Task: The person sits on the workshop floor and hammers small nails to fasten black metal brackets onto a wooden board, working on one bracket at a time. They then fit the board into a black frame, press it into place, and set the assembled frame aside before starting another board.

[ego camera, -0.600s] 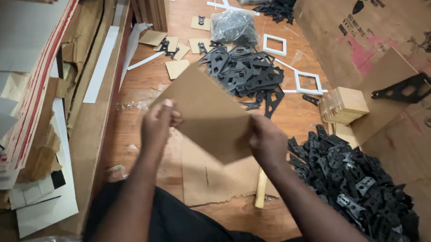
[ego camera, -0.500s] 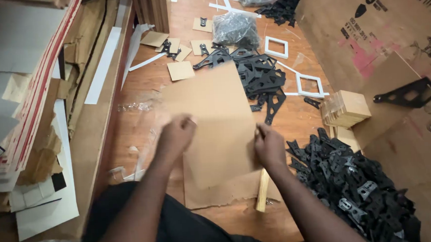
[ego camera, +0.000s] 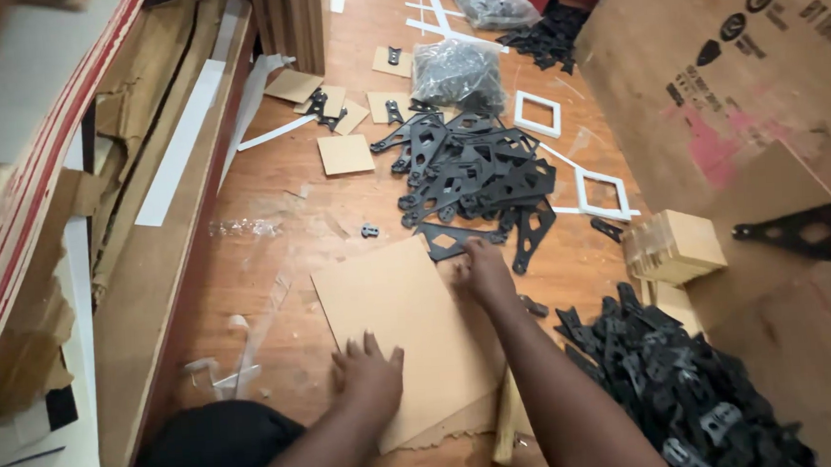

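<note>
A flat brown cardboard sheet [ego camera: 407, 335] lies on the wooden floor [ego camera: 273, 261] at lower centre. The left hand [ego camera: 368, 373] presses it flat, fingers spread, gripping nothing. The right hand [ego camera: 483, 271] rests unclenched at its far edge beside the black bracket pile [ego camera: 470, 177].

Wooden floor [ego camera: 328, 210] under cardboard sheet [ego camera: 407, 330], brackets [ego camera: 474, 167]

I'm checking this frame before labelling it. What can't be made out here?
- Head view: whatever lies under the cardboard sheet; the sheet and left hand cover it.
- Right hand fingertips: it is unclear whether they touch a black bracket.
- Bagged parts: too small to identify.
- Black parts pile: cut off by the bottom edge.
</note>
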